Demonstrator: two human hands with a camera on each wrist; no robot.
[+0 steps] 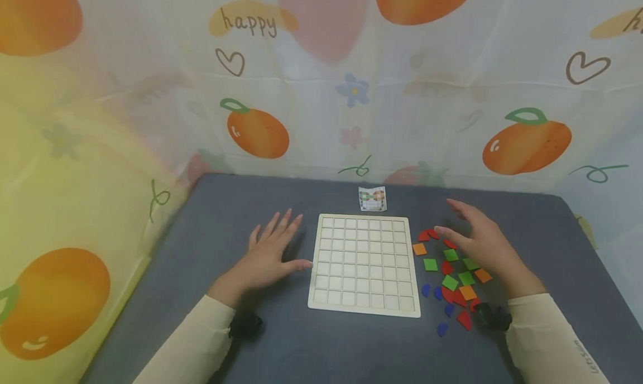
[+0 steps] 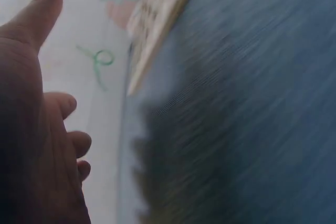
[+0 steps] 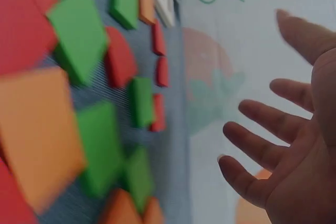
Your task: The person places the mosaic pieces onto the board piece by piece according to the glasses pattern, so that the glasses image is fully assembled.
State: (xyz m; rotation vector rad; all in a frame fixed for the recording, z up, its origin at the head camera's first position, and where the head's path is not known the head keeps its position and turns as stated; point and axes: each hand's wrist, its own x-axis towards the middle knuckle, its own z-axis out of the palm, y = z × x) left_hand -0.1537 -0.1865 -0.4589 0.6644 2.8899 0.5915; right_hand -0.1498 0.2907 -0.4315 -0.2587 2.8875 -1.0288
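Note:
A pale square board (image 1: 364, 257) with a grid of shallow cells lies on the table, its cells bare. My left hand (image 1: 271, 255) hovers beside the board's left edge with fingers spread and holds nothing; whether the thumb touches the edge I cannot tell. The right hand (image 1: 484, 244) is held over loose flat pieces to the right of the board, fingers extended and palm empty. Among them are green squares (image 1: 430, 264), orange squares (image 1: 419, 249), red curved-edged pieces (image 1: 464, 320) and small blue rounded pieces (image 1: 442, 330). In the right wrist view, an orange piece (image 3: 39, 135) looms close.
A small printed card (image 1: 372, 198) with a coloured grid picture lies behind the board. Dark grey cloth covers the table (image 1: 351, 350). A fruit-patterned curtain (image 1: 427, 138) hangs along the back and left. Dark devices sit at both wrists.

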